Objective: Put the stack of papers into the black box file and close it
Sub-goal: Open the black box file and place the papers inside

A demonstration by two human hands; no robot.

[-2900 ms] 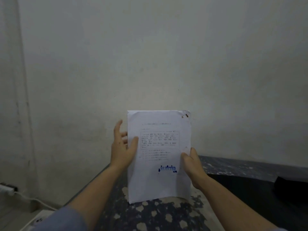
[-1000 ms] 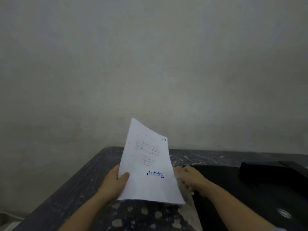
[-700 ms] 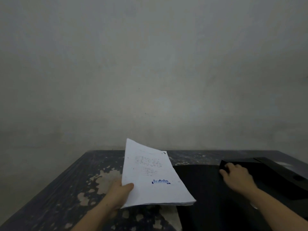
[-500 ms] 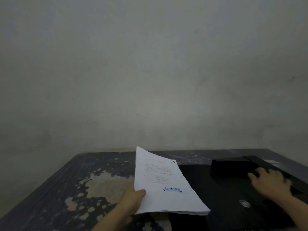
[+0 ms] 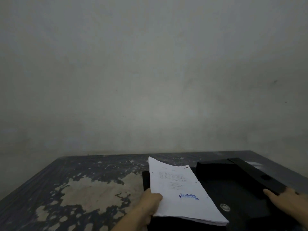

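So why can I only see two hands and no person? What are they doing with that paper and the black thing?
The camera sits on the person's head and looks forward and down, so you see only what they see: their own hands. The left hand grips a white stack of papers with a blue stamp, holding it tilted above a black box file. The file lies on a dark, worn table against a pale wall. The right hand rests on the file's black flap at its right side, so the papers aren't inside yet.
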